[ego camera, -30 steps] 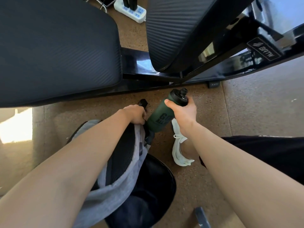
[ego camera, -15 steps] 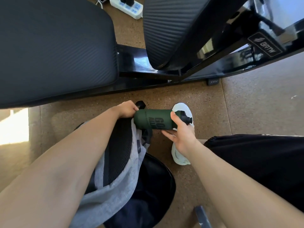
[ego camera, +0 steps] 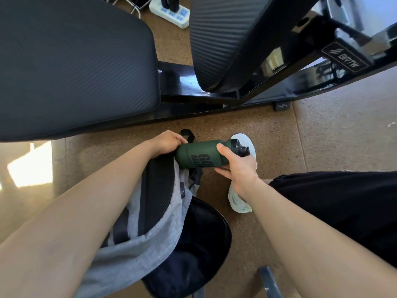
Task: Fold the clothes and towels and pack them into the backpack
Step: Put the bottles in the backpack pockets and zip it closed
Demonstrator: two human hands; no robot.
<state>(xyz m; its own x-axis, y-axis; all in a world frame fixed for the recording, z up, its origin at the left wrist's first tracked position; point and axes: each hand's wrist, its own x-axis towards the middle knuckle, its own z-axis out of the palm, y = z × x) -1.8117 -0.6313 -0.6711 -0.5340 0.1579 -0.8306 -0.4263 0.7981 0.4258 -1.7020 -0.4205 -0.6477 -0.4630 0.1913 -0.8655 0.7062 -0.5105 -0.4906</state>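
Note:
A grey and black backpack [ego camera: 156,214] lies on the brown floor between my arms, its dark main opening [ego camera: 193,250] toward me. My left hand [ego camera: 165,143] grips the backpack's top edge beside its black loop. My right hand [ego camera: 236,166] holds a dark green water bottle [ego camera: 199,155] lying sideways, cap pointing right, its base against the backpack's top near my left hand. No loose clothes or towels are in sight; dark fabric shows inside the opening.
A black padded gym bench [ego camera: 75,67] and its black frame [ego camera: 214,97] stand just beyond the backpack. A white power strip [ego camera: 171,11] lies on the floor behind. My white shoe [ego camera: 240,201] and black trouser leg [ego camera: 343,201] are at the right.
The bottle has swung from upright to lying sideways and has moved left toward the backpack's top. My left hand has kept its grip on the backpack.

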